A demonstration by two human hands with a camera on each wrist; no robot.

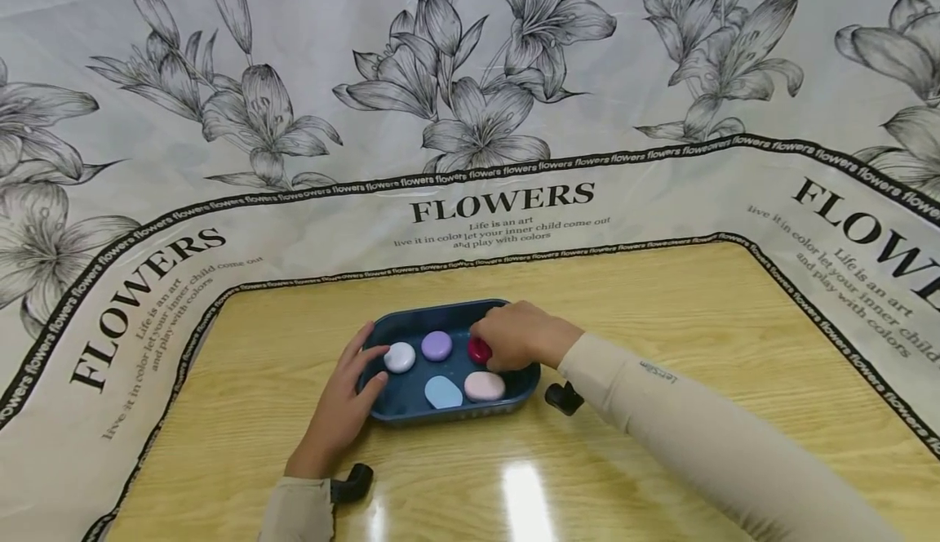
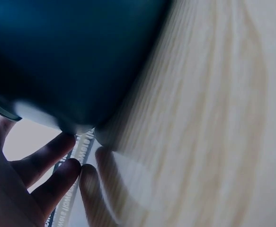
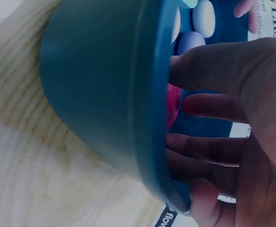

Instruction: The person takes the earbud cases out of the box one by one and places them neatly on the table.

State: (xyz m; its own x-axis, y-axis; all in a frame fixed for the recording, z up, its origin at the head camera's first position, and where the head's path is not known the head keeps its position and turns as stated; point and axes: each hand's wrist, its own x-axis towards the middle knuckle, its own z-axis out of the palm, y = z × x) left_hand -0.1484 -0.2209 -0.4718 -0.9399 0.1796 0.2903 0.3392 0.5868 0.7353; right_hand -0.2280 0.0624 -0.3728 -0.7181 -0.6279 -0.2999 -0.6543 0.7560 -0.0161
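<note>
A dark blue tray point(image 1: 422, 420) holds several smooth rounded pieces: white point(image 1: 400, 357), purple point(image 1: 436, 346), red point(image 1: 480, 351), light blue point(image 1: 444, 393) and pale pink point(image 1: 485, 386). My left hand point(image 1: 343, 399) rests at the tray's left end with fingers spread, one fingertip over the rim by the white piece. The left wrist view shows its fingers point(image 2: 57, 189) near the tray's outer wall. Reaching over the right end, my right hand point(image 1: 525, 335) pinches the red piece with thumb and fingertips. The tray's rim partly hides that piece point(image 3: 173, 106) in the right wrist view.
The tray stands on a wood-grain table point(image 1: 624, 297). A white cloth point(image 1: 507, 215) printed with flowers and lettering rises behind and along both sides. Black wrist mounts point(image 1: 564, 398) sit at both wrists, and light glares off the table's front.
</note>
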